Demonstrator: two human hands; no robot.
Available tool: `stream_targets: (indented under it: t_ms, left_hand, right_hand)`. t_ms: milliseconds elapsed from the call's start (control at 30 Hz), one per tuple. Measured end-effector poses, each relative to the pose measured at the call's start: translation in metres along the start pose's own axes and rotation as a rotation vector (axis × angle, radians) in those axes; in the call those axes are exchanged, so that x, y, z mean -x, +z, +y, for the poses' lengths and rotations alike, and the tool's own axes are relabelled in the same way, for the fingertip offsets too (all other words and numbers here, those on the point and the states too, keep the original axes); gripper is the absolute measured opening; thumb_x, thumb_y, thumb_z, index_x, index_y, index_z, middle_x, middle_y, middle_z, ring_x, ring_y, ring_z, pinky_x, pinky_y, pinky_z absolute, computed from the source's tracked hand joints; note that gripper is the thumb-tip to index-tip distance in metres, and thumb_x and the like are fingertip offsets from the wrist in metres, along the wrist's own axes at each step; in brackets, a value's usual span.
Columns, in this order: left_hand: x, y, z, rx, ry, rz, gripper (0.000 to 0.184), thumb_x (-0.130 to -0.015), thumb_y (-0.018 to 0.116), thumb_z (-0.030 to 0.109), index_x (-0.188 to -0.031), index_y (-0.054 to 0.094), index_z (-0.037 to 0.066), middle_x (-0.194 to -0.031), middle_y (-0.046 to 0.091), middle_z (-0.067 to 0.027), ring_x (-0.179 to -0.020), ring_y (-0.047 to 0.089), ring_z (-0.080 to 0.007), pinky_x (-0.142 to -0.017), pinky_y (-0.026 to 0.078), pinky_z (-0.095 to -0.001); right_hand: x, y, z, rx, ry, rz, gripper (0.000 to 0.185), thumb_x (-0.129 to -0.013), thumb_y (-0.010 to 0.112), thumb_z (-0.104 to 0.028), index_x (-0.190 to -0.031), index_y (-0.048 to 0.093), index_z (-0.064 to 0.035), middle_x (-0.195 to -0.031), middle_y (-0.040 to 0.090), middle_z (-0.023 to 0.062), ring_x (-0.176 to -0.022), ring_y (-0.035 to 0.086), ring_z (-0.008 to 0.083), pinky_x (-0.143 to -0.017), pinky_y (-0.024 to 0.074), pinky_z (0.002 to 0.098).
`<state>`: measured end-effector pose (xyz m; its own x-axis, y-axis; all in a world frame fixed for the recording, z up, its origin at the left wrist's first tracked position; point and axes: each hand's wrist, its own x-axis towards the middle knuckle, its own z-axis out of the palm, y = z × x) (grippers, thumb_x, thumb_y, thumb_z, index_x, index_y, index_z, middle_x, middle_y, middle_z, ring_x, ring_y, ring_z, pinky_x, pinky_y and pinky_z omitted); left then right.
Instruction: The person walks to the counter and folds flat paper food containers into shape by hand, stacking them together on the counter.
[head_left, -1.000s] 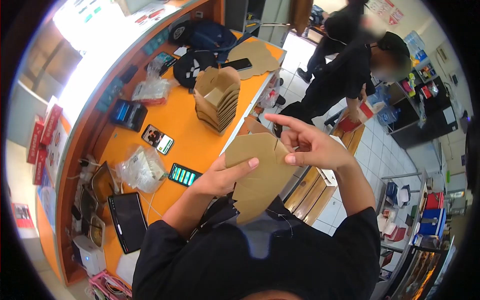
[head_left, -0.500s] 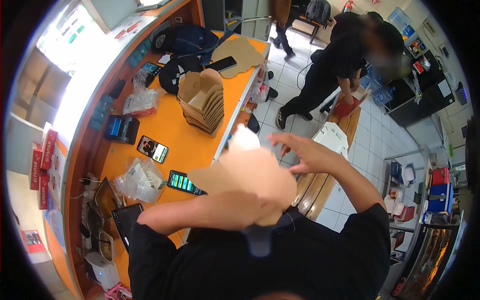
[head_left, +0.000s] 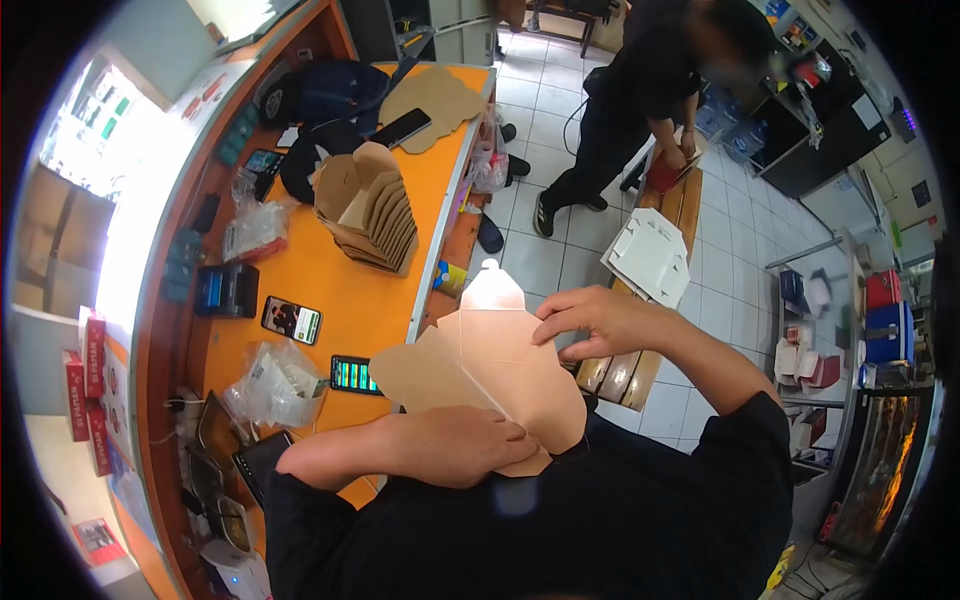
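Note:
An unfolded cardboard box blank (head_left: 500, 350) is spread in front of my chest, its pale inner side up and one flap folded out to the left. My left hand (head_left: 465, 445) grips its lower edge, fingers curled over the card. At the blank's upper right edge, my right hand (head_left: 590, 322) has the card between thumb and fingers. Beyond the blank, a nested stack of brown folded boxes (head_left: 370, 215) stands on the orange counter (head_left: 350, 305). A flat brown cardboard piece (head_left: 435, 95) lies at the counter's far end.
Phones, a card printer (head_left: 226, 292) and plastic bags (head_left: 275, 385) lie on the counter. White flat boxes (head_left: 648, 255) rest on a wooden bench (head_left: 690, 205). A person in black (head_left: 620, 110) bends over the bench's far end, hands on a red box (head_left: 665, 172).
The cardboard blank has opened out and turned its pale side up. My left hand has moved to its lower edge; my right hand has closed on its right edge. The view has shifted.

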<state>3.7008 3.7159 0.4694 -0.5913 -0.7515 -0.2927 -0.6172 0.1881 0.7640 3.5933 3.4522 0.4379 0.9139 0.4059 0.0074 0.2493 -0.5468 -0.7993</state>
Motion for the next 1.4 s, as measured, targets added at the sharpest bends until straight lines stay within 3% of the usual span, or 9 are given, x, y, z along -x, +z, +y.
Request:
stream_targets:
  t_ms: [167, 267, 300, 400, 600, 733, 933, 1333, 1400]
  left_hand:
    - [0.012, 0.0, -0.014, 0.004, 0.177, 0.226, 0.045, -0.085, 0.065, 0.009, -0.128, 0.055, 0.0, -0.118, 0.063, -0.0163, -0.111, 0.061, -0.0348, -0.091, 0.05, -0.0421]
    - [0.032, -0.031, -0.037, 0.144, 0.294, 0.436, 0.057, -0.086, 0.074, 0.023, -0.133, 0.053, 0.0, -0.127, 0.061, -0.0179, -0.117, 0.06, -0.0335, -0.097, 0.048, -0.0407]
    - [0.045, -0.036, -0.039, 0.336, 0.032, 0.552, 0.067, -0.086, 0.076, 0.037, -0.135, 0.051, -0.001, -0.13, 0.06, -0.02, -0.122, 0.058, -0.0329, -0.101, 0.046, -0.0405]
    - [0.029, -0.047, -0.035, 0.461, -0.158, 0.963, 0.07, -0.086, 0.075, 0.042, -0.134, 0.048, -0.001, -0.123, 0.062, -0.0228, -0.116, 0.061, -0.0379, -0.097, 0.048, -0.043]
    - [-0.021, -0.04, -0.041, 0.082, -0.484, 0.826, 0.053, -0.088, 0.066, 0.026, -0.136, 0.051, 0.006, -0.115, 0.065, -0.0236, -0.103, 0.063, -0.0412, -0.088, 0.052, -0.0438]
    - [-0.022, -0.025, -0.05, 0.074, -0.415, 1.051, 0.04, -0.088, 0.066, 0.012, -0.127, 0.059, 0.006, -0.107, 0.069, -0.0199, -0.094, 0.066, -0.0408, -0.082, 0.054, -0.0423]
    - [-0.003, -0.013, -0.045, 0.27, -0.094, 1.44, 0.018, -0.084, 0.072, 0.001, -0.102, 0.072, 0.001, -0.083, 0.072, -0.0139, -0.072, 0.072, -0.0217, -0.064, 0.054, -0.0299]
    - [0.016, -0.011, -0.039, 0.037, 0.067, 1.576, 0.024, -0.072, 0.07, -0.008, -0.092, 0.075, 0.005, -0.074, 0.069, -0.0096, -0.067, 0.07, -0.0217, -0.062, 0.053, -0.0292]
    - [0.021, -0.007, -0.044, 0.003, 0.1, 1.513, 0.03, -0.075, 0.073, -0.004, -0.103, 0.072, 0.004, -0.088, 0.071, -0.0111, -0.08, 0.071, -0.0218, -0.07, 0.054, -0.0287]
  right_hand:
    - [0.01, -0.004, 0.014, -0.075, 0.043, 0.023, 0.02, -0.081, 0.073, -0.012, -0.101, 0.073, -0.0074, -0.103, 0.068, 0.0094, -0.09, 0.066, 0.0285, -0.076, 0.0521, 0.0361]
    - [0.019, -0.014, 0.012, -0.017, 0.086, 0.155, 0.015, -0.081, 0.074, -0.014, -0.095, 0.073, -0.0078, -0.099, 0.069, 0.0076, -0.09, 0.066, 0.0283, -0.075, 0.0515, 0.0366]
    - [0.02, -0.019, 0.01, 0.049, 0.101, 0.215, 0.014, -0.081, 0.074, -0.014, -0.093, 0.073, -0.008, -0.097, 0.068, 0.0068, -0.089, 0.065, 0.0279, -0.075, 0.0513, 0.037]
    - [0.002, -0.01, 0.003, 0.395, -0.019, 0.271, 0.013, -0.08, 0.075, -0.017, -0.087, 0.069, -0.0074, -0.091, 0.065, 0.0057, -0.087, 0.064, 0.0267, -0.075, 0.0504, 0.0378]
    - [-0.035, 0.007, -0.007, 0.651, -0.132, 0.197, 0.02, -0.079, 0.074, -0.02, -0.083, 0.059, -0.0068, -0.081, 0.057, 0.0057, -0.082, 0.061, 0.0255, -0.073, 0.0488, 0.0383]
    - [-0.033, 0.011, -0.011, 0.614, -0.146, 0.348, 0.024, -0.079, 0.075, -0.016, -0.096, 0.062, -0.0065, -0.089, 0.062, 0.0042, -0.085, 0.062, 0.0255, -0.077, 0.0496, 0.0377]
    - [-0.046, 0.025, -0.022, 0.322, -0.177, 0.742, 0.038, -0.074, 0.079, -0.01, -0.111, 0.071, -0.0078, -0.11, 0.069, 0.0022, -0.101, 0.062, 0.0279, -0.085, 0.05, 0.0393]
    - [-0.059, 0.041, -0.039, 0.309, -0.317, 0.926, 0.035, -0.068, 0.079, -0.011, -0.102, 0.079, -0.0203, -0.117, 0.068, -0.0017, -0.114, 0.052, 0.0271, -0.093, 0.0408, 0.0414]
    - [-0.061, 0.042, -0.04, 0.295, -0.313, 0.975, 0.037, -0.066, 0.08, -0.01, -0.101, 0.079, -0.0221, -0.117, 0.067, -0.0018, -0.114, 0.051, 0.0271, -0.092, 0.0408, 0.0406]
